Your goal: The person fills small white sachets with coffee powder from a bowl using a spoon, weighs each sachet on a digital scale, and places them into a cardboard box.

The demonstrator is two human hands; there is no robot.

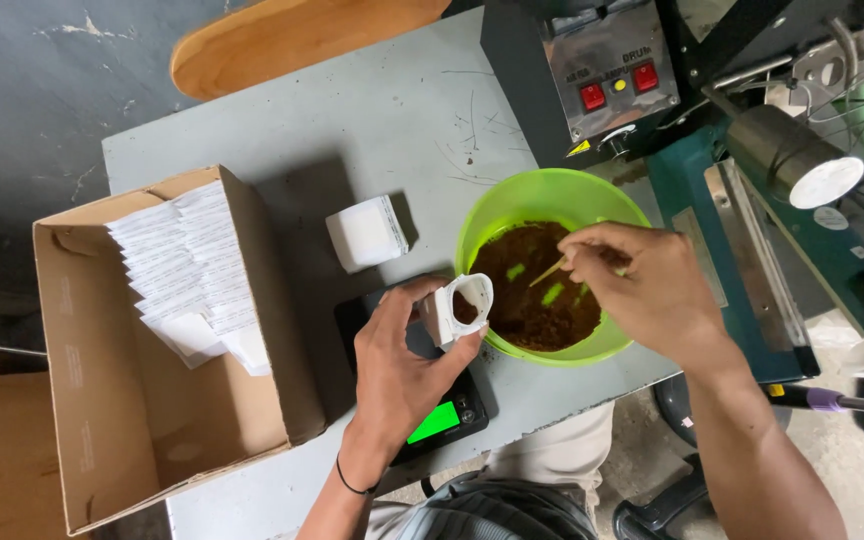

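1. Our left hand (404, 362) is clamped on a small white pouch (460, 305), held open over the black scale (449, 412).
2. Our right hand (642, 287) pinches a wooden spoon (550, 271) above brown powder in the green bowl (542, 197).

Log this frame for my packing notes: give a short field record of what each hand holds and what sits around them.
left hand: left hand holds a small white paper pouch open, brown powder inside
right hand: right hand holds a thin wooden stick over the bowl
bowl: round green plastic bowl of brown powder
under left hand: black digital scale, green display lit
box: brown cardboard box with stacked white pouches
surface: grey table
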